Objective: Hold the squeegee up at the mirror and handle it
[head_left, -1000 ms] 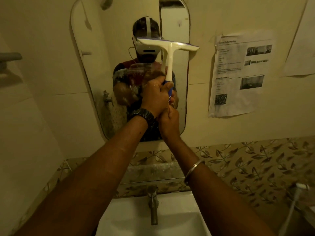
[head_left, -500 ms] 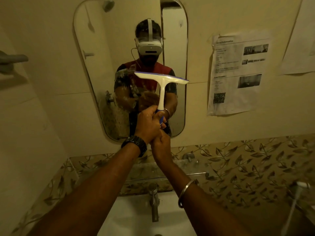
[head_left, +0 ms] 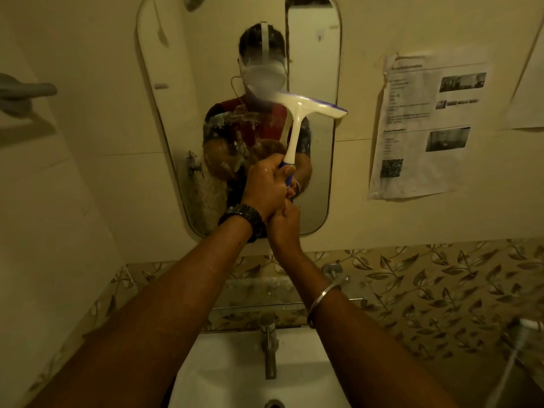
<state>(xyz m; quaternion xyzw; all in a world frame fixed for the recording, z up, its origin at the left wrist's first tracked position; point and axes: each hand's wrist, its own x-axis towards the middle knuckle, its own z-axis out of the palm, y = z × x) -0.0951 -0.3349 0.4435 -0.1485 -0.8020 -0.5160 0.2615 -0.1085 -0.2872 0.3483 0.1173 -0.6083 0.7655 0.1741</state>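
A white squeegee (head_left: 297,119) with a blue-edged blade is held up against the rounded wall mirror (head_left: 312,54), its blade tilted down to the right across the mirror's middle. My left hand (head_left: 266,184), with a black watch on the wrist, grips the blue lower part of the handle. My right hand (head_left: 284,222), a metal bangle on its forearm, sits just below the left and wraps the bottom of the handle and the left hand's heel. The mirror's lower left part carries soapy smears. A person wearing a headset is reflected in it.
Below stand a white basin (head_left: 229,375) with a metal tap (head_left: 269,346) and a glass shelf (head_left: 253,304) over leaf-patterned tiles. Printed sheets (head_left: 424,125) hang on the wall to the right. A grey bar (head_left: 26,91) juts out at left. A hose (head_left: 512,348) hangs at lower right.
The squeegee went from high on the mirror down to its lower middle, then back up and to the right. Both hands kept their grip on the handle.
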